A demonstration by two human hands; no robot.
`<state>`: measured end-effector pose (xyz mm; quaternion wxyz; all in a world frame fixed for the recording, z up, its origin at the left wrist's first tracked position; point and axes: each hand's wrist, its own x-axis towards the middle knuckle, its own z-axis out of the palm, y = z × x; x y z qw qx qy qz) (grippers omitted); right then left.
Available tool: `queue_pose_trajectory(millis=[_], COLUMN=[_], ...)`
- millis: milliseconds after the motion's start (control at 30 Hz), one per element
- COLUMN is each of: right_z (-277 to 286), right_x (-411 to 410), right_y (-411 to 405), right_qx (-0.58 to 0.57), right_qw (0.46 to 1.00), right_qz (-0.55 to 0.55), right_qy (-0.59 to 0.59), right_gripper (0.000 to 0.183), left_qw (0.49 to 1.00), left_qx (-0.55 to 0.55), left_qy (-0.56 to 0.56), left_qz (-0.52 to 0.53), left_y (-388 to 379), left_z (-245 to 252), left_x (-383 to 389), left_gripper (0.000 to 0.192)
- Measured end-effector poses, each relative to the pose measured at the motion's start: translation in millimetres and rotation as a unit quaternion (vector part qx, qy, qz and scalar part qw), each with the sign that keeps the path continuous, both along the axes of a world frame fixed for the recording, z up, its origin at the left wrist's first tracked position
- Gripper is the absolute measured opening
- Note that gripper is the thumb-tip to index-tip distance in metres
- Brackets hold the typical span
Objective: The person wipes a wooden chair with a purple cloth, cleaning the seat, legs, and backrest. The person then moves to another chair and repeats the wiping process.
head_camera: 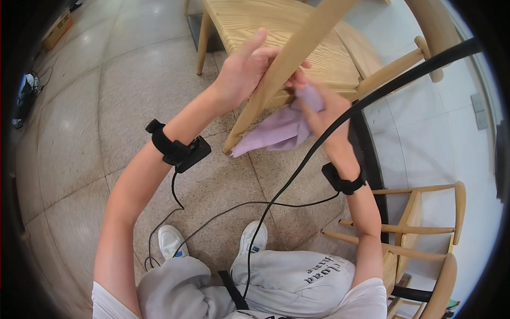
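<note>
A pale wooden chair leg [275, 75] slants up in front of me, part of a chair with a wood-grained seat [318, 60]. My left hand [249, 73] is at the leg's left side, thumb raised and apart. Its fingers pass behind the wood, so their grip is partly hidden. On the other side, my right hand [328, 109] holds a crumpled light purple cloth [279, 125] near the seat's edge. The cloth hangs below that hand, and its frayed corner reaches towards the foot of the leg. The right fingers look slightly blurred.
A black cable [303, 163] runs across the view in front of my right hand. Thinner wires lead from black wrist-strapped devices [193, 153]. More wooden chairs [418, 229] stand at lower right by the white wall [418, 135]. A cardboard box [58, 30] sits on the tiled floor [71, 139].
</note>
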<state>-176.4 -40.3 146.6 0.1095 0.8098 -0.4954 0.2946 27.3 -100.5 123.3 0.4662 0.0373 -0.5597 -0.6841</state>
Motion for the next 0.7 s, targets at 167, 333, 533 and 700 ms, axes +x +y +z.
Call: queue_pose_trajectory(millis=[167, 333, 533, 700], right_z=[17.6, 20.4, 13.5, 29.3], right_x=[-11.8, 13.5, -14.0, -26.5], right_y=[-22.7, -9.6, -22.4, -26.7], right_qx=[0.072, 0.153, 0.157, 0.229], right_qw=[0.996, 0.976, 0.971, 0.957], right_qz=[-0.037, 0.012, 0.022, 0.008], right_qy=[-0.037, -0.153, -0.179, -0.179], right_gripper=[0.026, 0.020, 0.025, 0.031], left_qw=[1.000, 1.000, 1.000, 1.000], left_qx=[-0.004, 0.002, 0.026, 0.006], left_qy=[-0.008, 0.004, -0.010, -0.015], left_qz=[-0.004, -0.014, -0.005, -0.013], left_y=[-1.7, -2.0, 0.7, 0.0], left_z=[-1.9, -4.7, -1.9, -1.7], left_x=[-3.3, 0.8, 2.0, 0.3], left_gripper=[0.095, 0.097, 0.100, 0.102])
